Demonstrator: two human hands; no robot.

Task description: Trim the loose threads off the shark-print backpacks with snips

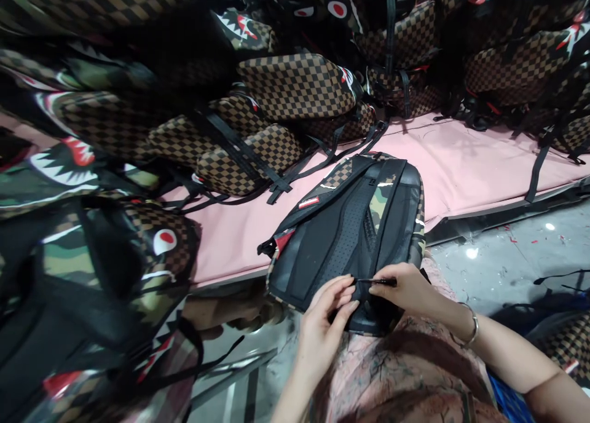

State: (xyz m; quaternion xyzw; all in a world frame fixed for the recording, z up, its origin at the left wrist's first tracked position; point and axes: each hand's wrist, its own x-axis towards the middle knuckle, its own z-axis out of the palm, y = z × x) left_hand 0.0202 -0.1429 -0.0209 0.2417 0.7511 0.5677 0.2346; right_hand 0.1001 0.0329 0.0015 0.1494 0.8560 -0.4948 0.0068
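Note:
A black backpack (pixel 343 251) with checkered and camouflage edges lies with its padded back panel up, its near end against my lap. My right hand (pixel 405 288) grips a thin, dark, pointed tool (pixel 382 281); its exact kind does not show. The tool's tip points left, toward my left fingertips, over the lower back panel. My left hand (pixel 328 309) is curled in a pinch at the near end of the backpack, and whatever lies between its fingers is too small to make out. Two shoulder straps (pixel 387 208) run along the panel above my hands.
A pink-covered table (pixel 465 171) extends behind the backpack. Checkered backpacks (pixel 295 88) are piled along its far side, straps (pixel 244 152) trailing forward. Another camouflage backpack (pixel 69 257) stands close on the left. A bag (pixel 571 343) lies low at right, near the grey floor (pixel 488 257).

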